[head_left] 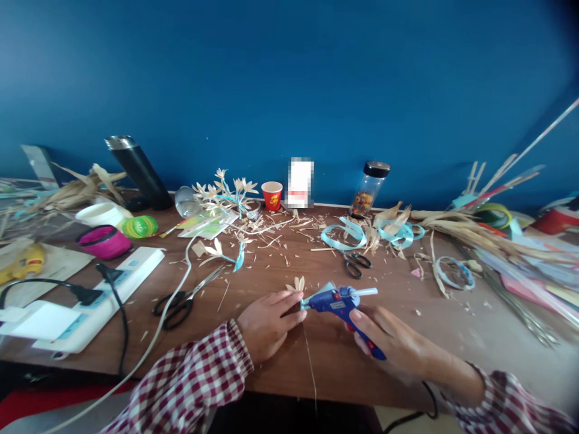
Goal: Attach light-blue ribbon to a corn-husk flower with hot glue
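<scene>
In my right hand [384,337] is a blue hot glue gun [332,303], a pale glue stick [367,292] jutting from its back end. Its nozzle points left and meets the fingertips of my left hand [269,322]. Those fingers are closed on a small corn husk flower [296,284] low over the table, its pale petals pointing away from me. Light blue ribbon shows at the flower's base, partly behind the glue gun. Whether the nozzle touches the flower is hard to make out. A thin fibre hangs down toward the table's front edge.
Black scissors [178,308] and a white power strip [136,268] lie left; more scissors [357,264] lie beyond the glue gun. Finished husk flowers [226,191], a red paper cup [272,198], a jar [368,190] and blue ribbon [344,238] stand or lie at the back. A white cable crosses the left side.
</scene>
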`<state>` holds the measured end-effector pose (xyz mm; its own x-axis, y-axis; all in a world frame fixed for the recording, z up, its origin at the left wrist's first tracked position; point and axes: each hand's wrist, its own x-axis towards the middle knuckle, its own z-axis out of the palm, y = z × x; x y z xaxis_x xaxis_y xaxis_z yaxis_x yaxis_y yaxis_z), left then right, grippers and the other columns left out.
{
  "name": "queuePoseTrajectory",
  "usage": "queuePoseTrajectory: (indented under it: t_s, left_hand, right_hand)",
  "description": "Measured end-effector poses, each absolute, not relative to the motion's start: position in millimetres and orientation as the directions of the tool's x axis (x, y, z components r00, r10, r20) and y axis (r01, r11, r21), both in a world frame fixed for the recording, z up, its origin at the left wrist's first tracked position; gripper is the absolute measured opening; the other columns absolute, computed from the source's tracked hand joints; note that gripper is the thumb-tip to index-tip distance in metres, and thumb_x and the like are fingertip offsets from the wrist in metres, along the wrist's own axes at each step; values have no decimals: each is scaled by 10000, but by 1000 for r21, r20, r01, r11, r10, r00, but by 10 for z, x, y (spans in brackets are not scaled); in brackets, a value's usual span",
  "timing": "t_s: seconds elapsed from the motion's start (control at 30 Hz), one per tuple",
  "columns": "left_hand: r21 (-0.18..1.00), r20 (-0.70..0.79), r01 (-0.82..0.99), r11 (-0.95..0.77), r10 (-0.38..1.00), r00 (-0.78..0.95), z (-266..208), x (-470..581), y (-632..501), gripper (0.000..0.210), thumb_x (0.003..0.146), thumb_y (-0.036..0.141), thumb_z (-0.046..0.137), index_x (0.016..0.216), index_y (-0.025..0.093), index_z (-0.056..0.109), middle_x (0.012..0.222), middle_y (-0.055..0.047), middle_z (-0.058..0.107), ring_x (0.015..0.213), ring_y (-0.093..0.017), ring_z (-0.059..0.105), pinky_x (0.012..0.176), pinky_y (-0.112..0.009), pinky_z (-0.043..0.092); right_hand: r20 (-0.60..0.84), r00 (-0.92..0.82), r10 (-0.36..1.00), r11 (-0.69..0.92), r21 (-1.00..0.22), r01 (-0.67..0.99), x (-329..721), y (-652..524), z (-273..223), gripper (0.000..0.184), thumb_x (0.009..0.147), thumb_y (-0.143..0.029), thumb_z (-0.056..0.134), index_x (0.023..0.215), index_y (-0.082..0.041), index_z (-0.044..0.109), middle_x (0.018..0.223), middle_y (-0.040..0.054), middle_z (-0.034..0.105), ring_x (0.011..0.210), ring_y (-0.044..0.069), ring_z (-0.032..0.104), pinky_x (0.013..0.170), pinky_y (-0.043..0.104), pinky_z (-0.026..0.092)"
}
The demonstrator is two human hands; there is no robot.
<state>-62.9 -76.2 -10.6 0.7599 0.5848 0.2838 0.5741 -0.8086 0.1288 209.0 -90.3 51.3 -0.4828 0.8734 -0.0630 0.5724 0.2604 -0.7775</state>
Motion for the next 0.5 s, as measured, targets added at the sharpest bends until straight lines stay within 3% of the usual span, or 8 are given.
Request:
queuePoseTrajectory:
  t_s: [0.27,0.5]
  left_hand:
    - [106,295,566,-817,570,767,-99,-625,-761,389,784,103,466,1160,170,541,1311,-138,477,1194,-258,448,959,-445,437]
    - [119,296,564,-817,571,765,-93,-625,-757,394,785,96,467,1165,170,539,1311,-140,483,1206,-248,441,968,-437,431]
  right_hand:
    - [-212,-449,868,112,-797,594,2117,-925,535,455,949,-456,249,650,-212,490,562,2,546,533,128,515,611,276,444]
    - [-189,-469,863,119,-827,550,2067,-901,600,467,921,-510,282,660,-225,546,544,21,563,516,139,511,567,280,432]
